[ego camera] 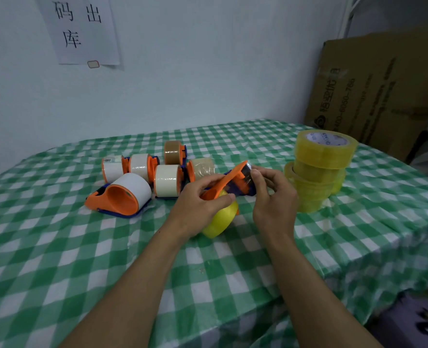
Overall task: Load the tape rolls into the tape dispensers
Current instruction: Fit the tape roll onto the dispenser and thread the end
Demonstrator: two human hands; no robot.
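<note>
Head view: my left grip (203,197) was curled round the orange dispenser (233,180), held just above the tabletop (82,259) with a yellow tape roll (220,218) apparently seated in it, while my right grip (270,194) pinched the dispenser's far end between thumb and fingertips, by my judgement threading the tape. Six loaded dispensers (167,180) lay grouped to the left, so I judged most of the work done. A stack of yellow rolls (318,172) stood at the right, and I could not tell whether any empty dispenser remained for them.
</note>
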